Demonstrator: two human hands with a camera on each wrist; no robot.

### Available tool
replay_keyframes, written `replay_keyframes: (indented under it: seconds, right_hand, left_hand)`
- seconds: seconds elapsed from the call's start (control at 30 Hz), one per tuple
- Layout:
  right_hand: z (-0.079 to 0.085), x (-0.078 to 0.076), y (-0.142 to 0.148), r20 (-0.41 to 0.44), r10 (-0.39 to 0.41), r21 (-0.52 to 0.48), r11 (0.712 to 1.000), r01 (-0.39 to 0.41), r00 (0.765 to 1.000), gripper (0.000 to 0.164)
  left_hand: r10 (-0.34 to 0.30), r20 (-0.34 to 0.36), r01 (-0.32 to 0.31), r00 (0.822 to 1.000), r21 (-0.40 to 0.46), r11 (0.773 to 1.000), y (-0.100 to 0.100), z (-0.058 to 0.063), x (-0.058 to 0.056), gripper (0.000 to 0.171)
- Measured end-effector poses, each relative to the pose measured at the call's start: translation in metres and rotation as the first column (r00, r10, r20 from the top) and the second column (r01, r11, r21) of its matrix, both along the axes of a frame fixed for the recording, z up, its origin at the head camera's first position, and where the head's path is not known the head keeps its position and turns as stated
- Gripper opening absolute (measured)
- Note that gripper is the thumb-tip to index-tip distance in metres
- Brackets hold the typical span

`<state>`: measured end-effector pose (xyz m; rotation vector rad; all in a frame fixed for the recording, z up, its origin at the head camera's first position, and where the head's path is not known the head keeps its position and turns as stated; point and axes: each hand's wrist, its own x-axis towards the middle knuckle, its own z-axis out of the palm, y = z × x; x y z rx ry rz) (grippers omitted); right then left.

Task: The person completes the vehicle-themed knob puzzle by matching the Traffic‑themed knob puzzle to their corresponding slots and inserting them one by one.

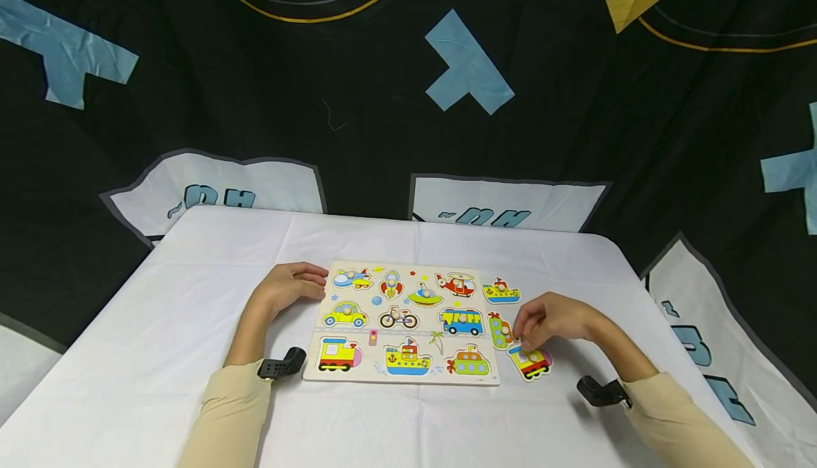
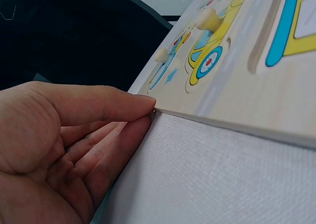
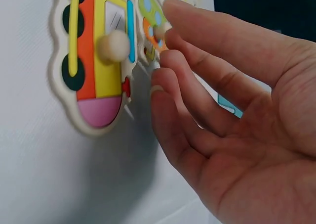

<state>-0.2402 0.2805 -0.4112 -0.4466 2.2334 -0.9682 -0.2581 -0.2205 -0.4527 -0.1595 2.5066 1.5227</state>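
A wooden peg puzzle board (image 1: 375,294) lies flat on the table, with vehicle pieces in its upper two rows. At its left edge, my left hand (image 1: 290,288) pinches the upper left corner between thumb and fingers, as the left wrist view shows. My right hand (image 1: 554,319) hovers over the loose pieces right of the board, fingers bent and holding nothing. Below its fingertips lies a train piece (image 3: 101,80) with a round wooden knob (image 3: 114,46). Beside that is a green submarine piece (image 1: 500,333), partly hidden by the hand in the right wrist view.
A loose ship piece (image 1: 501,292) lies by the board's upper right. The board's bottom row shows a train picture (image 1: 340,354), a ship picture (image 1: 407,360) and a submarine picture (image 1: 469,363). A white cloth (image 1: 357,425) covers the table; a black curtain (image 1: 370,135) hangs behind.
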Motion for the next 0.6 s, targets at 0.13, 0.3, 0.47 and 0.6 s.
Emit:
replay_keyframes:
  seconds: [0.13,0.3,0.47,0.6]
  right_hand:
    - [-0.003,0.003,0.008,0.034,0.026,-0.001,1.000,-0.026,0.999,0.025]
    - [-0.006,0.007,0.014,0.091,0.047,-0.045,0.998,-0.043,0.995,0.029]
    - [-0.008,0.008,0.017,0.095,0.061,-0.058,0.997,-0.056,0.994,0.029]
    - [-0.009,0.008,0.016,0.089,0.068,-0.041,0.997,-0.065,0.994,0.026]
  left_hand:
    - [-0.003,0.000,0.003,1.000,0.007,1.000,0.000,-0.001,0.000,0.049]
    - [0.002,0.001,-0.002,1.000,0.003,1.000,-0.001,-0.002,-0.001,0.049]
    - [0.010,-0.001,-0.010,1.000,0.000,1.000,-0.002,-0.002,-0.001,0.049]
    - [0.005,-0.005,-0.005,1.000,0.009,1.000,-0.001,-0.003,-0.001,0.049]
